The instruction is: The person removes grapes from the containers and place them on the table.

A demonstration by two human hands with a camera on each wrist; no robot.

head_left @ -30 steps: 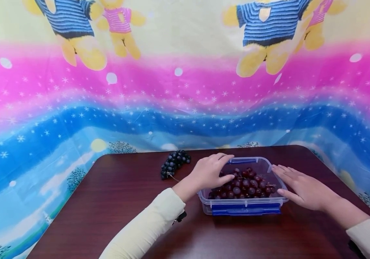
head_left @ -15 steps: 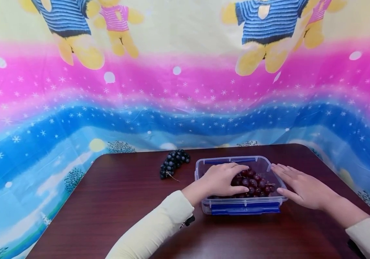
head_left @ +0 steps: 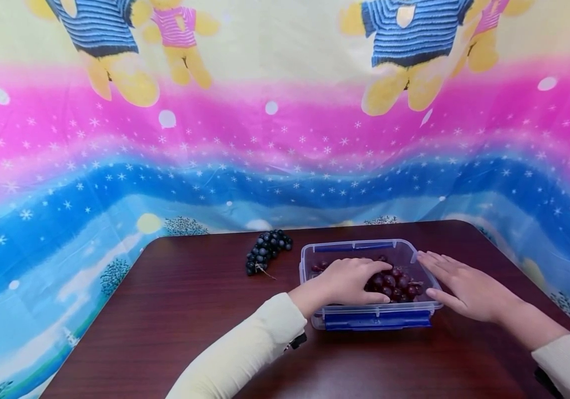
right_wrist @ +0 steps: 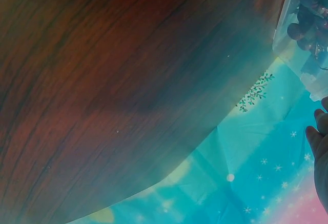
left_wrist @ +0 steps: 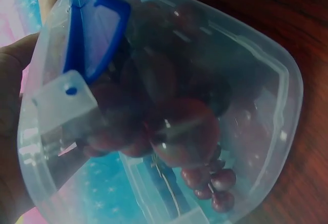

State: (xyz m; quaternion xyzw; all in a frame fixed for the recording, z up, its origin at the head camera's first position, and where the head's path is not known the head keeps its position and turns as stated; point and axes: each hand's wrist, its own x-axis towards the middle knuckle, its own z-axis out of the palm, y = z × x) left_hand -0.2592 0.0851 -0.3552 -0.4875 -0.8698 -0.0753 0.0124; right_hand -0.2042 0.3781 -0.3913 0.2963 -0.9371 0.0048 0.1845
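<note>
A clear plastic container with blue clips holds red grapes. My left hand reaches over its left side, down among the grapes, with thumb and index finger spread apart; the other fingertips are hidden. Through the wall of the container, the left wrist view shows dark red grapes and part of my left hand at the edge. My right hand lies with straight fingers against the right rim. Only a few fingers of it show in the right wrist view.
A bunch of black grapes lies to the left of the container, near the back of the dark wooden table. Behind the table hangs a printed cloth with bears and snowflakes.
My left hand has moved right and lower, from above the container's left side into it among the red grapes. The right hand stays at the right rim.
</note>
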